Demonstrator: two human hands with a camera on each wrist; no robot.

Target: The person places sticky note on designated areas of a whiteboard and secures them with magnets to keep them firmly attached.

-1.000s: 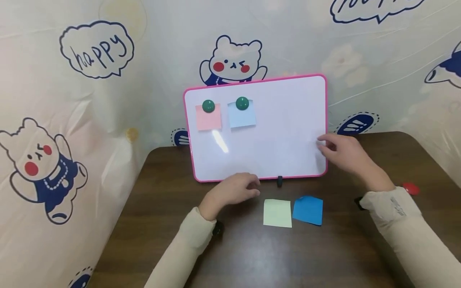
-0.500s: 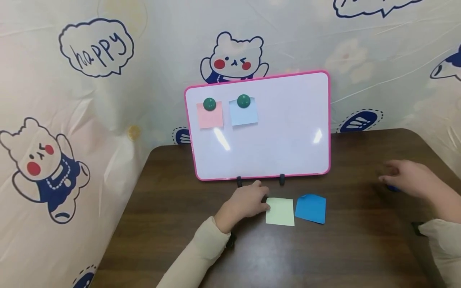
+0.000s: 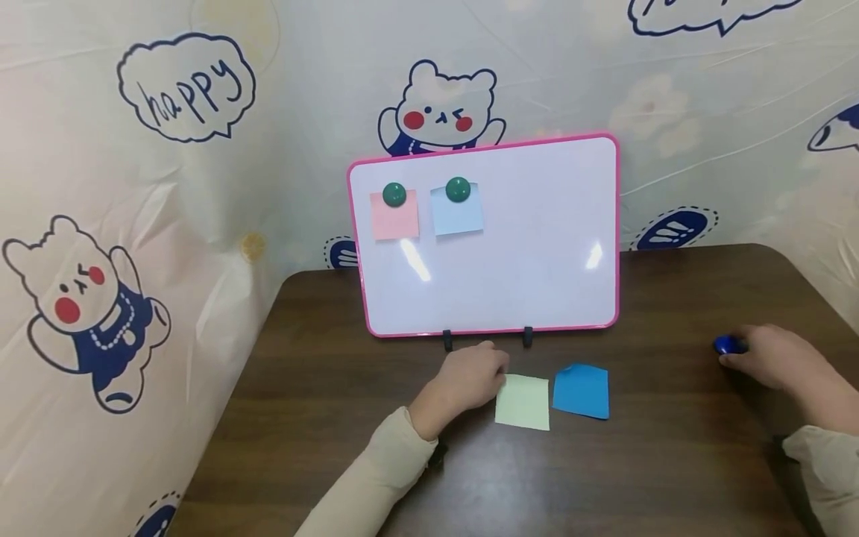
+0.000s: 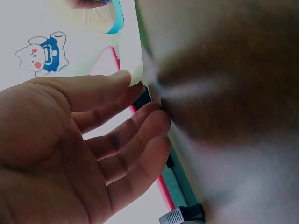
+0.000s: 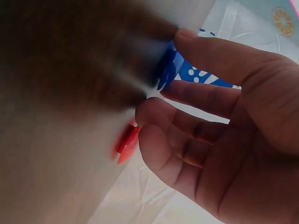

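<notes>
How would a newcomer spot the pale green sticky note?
Find the pink-framed whiteboard at the far side of the brown table. Just in front of it, the left hand pinches the pale green sticky note by its upper-left corner. It's the only green note: its neighbour on the right is a bright blue sticky note.

Tabletop (image 3: 624, 477): dark brown, wood-grained, far corners rounded, soft sheen in foreground. Pale green note (image 3: 522, 404) near middle; blue note (image 3: 581, 392) just right of it, slightly turned, top edge a little curled. Behind both, pink-framed whiteboard (image 3: 537, 261) standing on black feet (image 3: 528, 337). Blue disc (image 3: 728, 344) far right; red disc (image 5: 128, 145) near it in right wrist view.
</notes>
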